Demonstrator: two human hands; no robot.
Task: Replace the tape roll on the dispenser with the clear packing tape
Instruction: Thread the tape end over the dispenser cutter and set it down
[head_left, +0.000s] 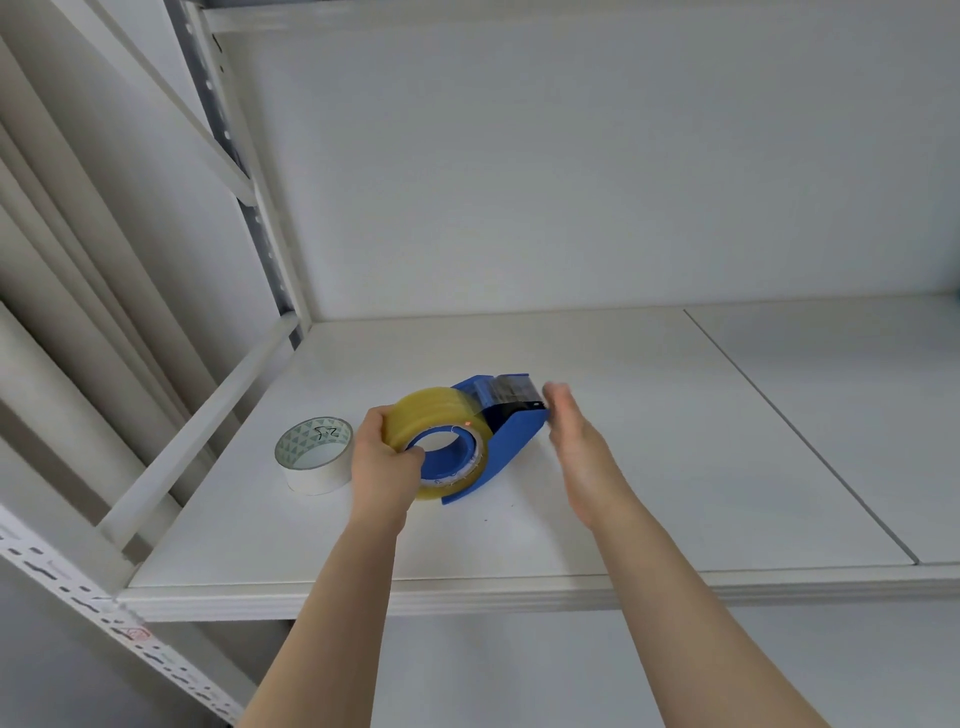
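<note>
A: Clear packing tape (441, 415), the yellowish roll, sits mounted on the hub of the blue dispenser (511, 441), and the left hand (384, 462) is wrapped around its near-left edge.

B: How is that hand gripping?

A: Fingers curl over the outer rim of the roll, and the thumb presses against the blue hub inside the core. It is a firm grasp on the roll itself.

B: And the right hand (574, 441)?

A: It is spread, fingers extended and together, palm turned toward the dispenser. Nothing is in it. The fingertips are blurred, just beside the dispenser's front end where the cutter sits; I cannot tell whether they touch it.

B: Where does the dispenser lie relative to the hands?

A: Between them, resting on the white shelf (675, 467). Its roll end is against the left hand, its cutter end next to the right fingertips. A strip of tape runs from the roll over the top toward the cutter.

B: Anything else close by?

A: A white tape roll (315, 457) with a patterned inner core and black scribble on it lies flat just outside the left hand, on the side away from the dispenser, not touching the hand.
</note>
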